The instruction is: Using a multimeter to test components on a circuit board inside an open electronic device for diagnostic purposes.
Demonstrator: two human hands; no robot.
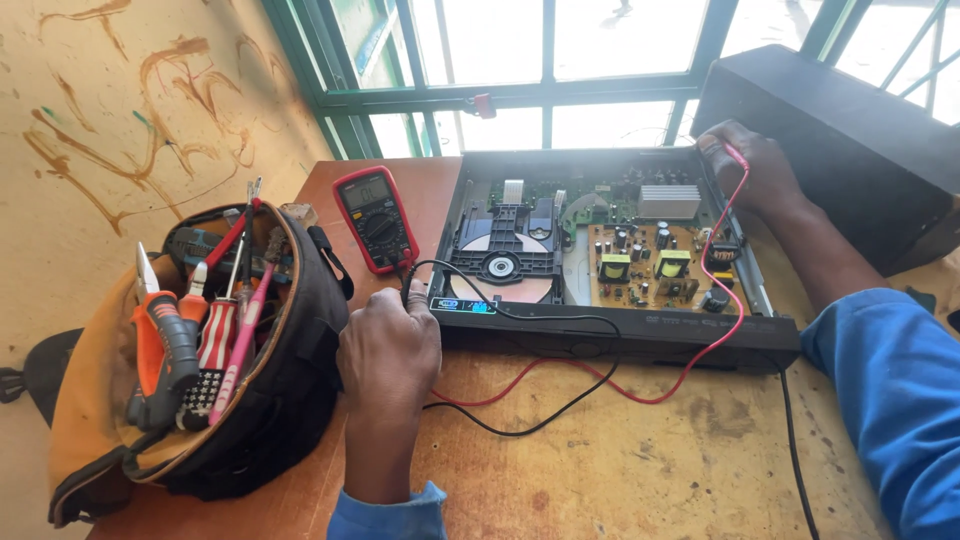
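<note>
On the worn wooden counter (620,470) lies an opened disc player (610,260), its lid off, showing a brown circuit board (655,265) and a black disc tray (505,250). At its front left corner the left hand (388,350) is clenched around the black probe (405,292), tip down near the casing. At the back right corner, the right hand (752,170) pinches the red probe (735,152) against the chassis edge. Both thin leads, red (640,385) and black (530,425), loop limply over the counter to a red-cased multimeter (375,215) beside the player. The probes look light, stiff and slim, best held by their insulated plastic shafts; the board seems fragile, with small upright parts. A fabric tool bag (240,400) of screwdrivers and pliers sits at the left.
</note>
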